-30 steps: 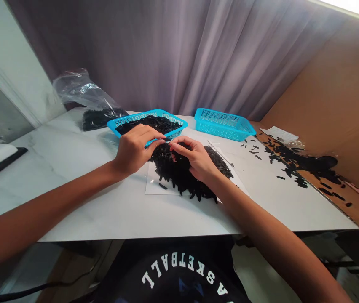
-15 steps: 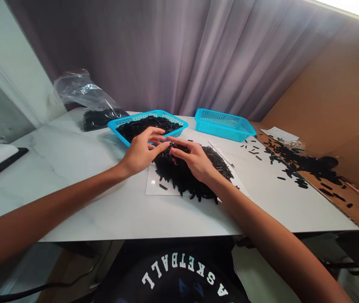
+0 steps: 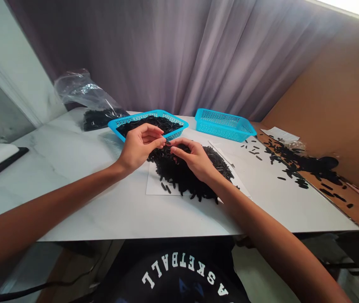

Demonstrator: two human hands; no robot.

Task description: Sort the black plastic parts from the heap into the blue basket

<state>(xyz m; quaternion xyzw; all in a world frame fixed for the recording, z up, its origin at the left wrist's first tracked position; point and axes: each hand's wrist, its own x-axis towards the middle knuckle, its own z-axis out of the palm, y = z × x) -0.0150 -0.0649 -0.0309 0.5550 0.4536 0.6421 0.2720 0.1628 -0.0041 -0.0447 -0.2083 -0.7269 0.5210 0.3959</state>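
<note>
Slim black piece [image 3: 167,143] held up; black heap [image 3: 182,173] below.

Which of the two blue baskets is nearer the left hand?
The basket on the left, holding black pieces, right behind the left hand; the other basket sits farther right.

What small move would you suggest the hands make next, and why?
I would perhaps steady the small black piece between the left hand and right hand: it sits at their fingertips, above a heap of similar ones.
</note>
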